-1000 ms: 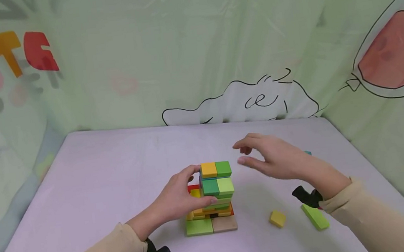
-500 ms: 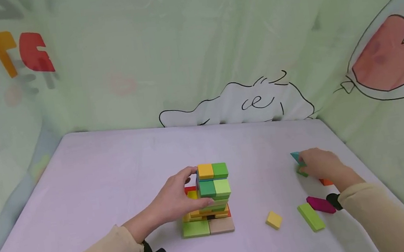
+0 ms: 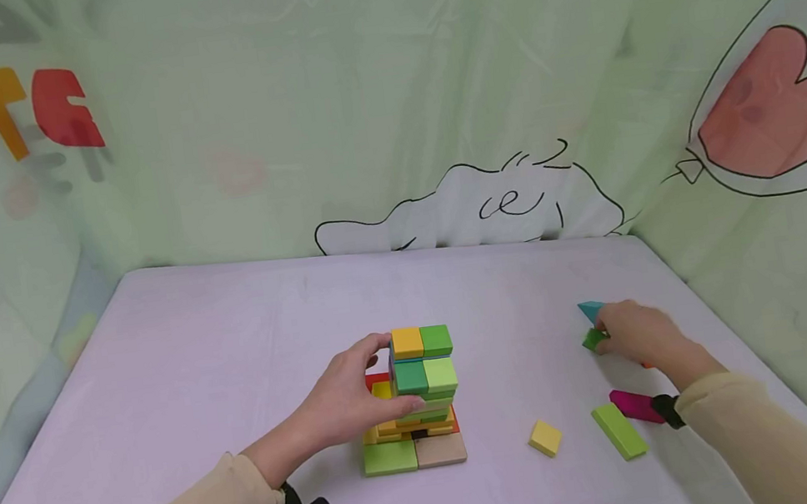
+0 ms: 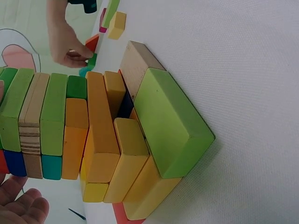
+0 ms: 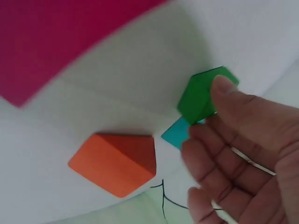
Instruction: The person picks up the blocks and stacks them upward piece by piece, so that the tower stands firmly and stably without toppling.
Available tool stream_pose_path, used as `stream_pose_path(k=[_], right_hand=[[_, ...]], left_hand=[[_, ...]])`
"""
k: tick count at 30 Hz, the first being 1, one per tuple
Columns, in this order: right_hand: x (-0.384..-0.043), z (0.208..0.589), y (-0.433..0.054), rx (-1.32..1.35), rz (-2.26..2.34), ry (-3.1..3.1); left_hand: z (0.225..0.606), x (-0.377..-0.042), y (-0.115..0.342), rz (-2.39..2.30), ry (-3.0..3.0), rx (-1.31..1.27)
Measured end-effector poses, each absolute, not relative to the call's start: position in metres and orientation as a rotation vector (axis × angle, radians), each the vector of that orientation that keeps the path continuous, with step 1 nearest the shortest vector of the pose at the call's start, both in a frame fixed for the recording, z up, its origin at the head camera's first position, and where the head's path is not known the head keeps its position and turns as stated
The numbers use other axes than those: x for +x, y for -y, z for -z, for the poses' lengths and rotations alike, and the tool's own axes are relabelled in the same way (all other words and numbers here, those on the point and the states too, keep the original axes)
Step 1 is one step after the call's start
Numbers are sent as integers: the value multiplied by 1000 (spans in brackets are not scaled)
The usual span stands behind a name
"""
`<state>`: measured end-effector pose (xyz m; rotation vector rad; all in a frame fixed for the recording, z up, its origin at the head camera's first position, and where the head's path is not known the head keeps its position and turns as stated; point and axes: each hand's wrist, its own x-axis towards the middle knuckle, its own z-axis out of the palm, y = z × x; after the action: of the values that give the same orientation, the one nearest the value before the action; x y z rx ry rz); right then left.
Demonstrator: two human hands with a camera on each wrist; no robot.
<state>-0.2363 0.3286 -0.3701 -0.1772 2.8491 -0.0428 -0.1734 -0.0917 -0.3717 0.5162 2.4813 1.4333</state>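
A tower of stacked wooden building blocks (image 3: 424, 375) stands upright in the head view, green and yellow at the top. My left hand (image 3: 342, 398) holds its upper part, thumb on the near side and fingers behind. In the left wrist view, a lime base block (image 4: 168, 121) lies beside a bare-wood one at the tower's foot. Over on the right, my right hand (image 3: 640, 332) pinches a small green angular block (image 5: 198, 93) between thumb and fingers. A teal pointed block (image 3: 590, 311) lies just behind it, partly covered. An orange wedge-shaped block (image 5: 114, 163) is below the hand.
Nearer the front lie a yellow block (image 3: 545, 439), a lime rectangular block (image 3: 620, 431) and a magenta block (image 3: 634, 406), the last partly behind the right wrist strap. A printed curtain (image 3: 385, 103) surrounds the far side of the white-covered table (image 3: 253, 321).
My right hand has moved from beside the tower to the blocks on the right and taken hold of the green one, which has shifted slightly left. The left hand stays on the tower.
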Motion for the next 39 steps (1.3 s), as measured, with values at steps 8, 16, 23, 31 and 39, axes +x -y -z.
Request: stream_pose_path(k=[8,16,23,31,39], right_hand=[[-219,374,-299,-357,335,-2805],[-205,377,-277,-383,362,-2781],[-202,377,-272,-424,333,-2771],[-200,379,-267,-404,270,-2766],[-196,382,-268,-507,264,-2791]], left_hand=[[371,-175,92,-1418,-2490,512],[369,-174,92,-1418,-2491,509],[369,-174,92,-1411,-2493,506],[370,-174,92,-1415,-2493,512],[371,-173,92,-1426,-2479,513]])
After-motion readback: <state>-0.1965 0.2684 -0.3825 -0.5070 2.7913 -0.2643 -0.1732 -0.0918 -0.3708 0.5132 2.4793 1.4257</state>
